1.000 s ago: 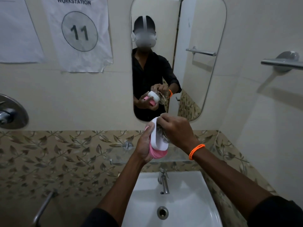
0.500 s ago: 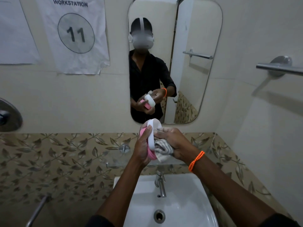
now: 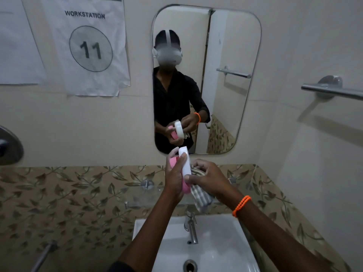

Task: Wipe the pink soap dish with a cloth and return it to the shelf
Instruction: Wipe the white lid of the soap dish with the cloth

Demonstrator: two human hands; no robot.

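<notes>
I hold the pink soap dish [image 3: 185, 164] on edge above the sink, its white rim facing me and its pink base towards the wall. My left hand [image 3: 174, 179] grips it from the left, thumb across the white part. My right hand [image 3: 208, 178] holds a striped grey-and-white cloth [image 3: 202, 195] against the dish's right side, its thumb touching the lower rim. The cloth hangs down below my right palm. A glass shelf [image 3: 137, 199] runs along the wall just behind and below my hands.
A white washbasin [image 3: 222, 252] with a chrome tap [image 3: 191, 228] lies directly below. The mirror [image 3: 231, 95] above reflects my hands and the dish. A towel bar [image 3: 334, 92] juts from the right wall. Paper signs [image 3: 86, 46] hang at upper left; a chrome fitting [image 3: 7, 146] sits far left.
The view has tilted down and my hands sit lower in front of the shelf. My right hand with the cloth has slid from the top of the dish down its right side.
</notes>
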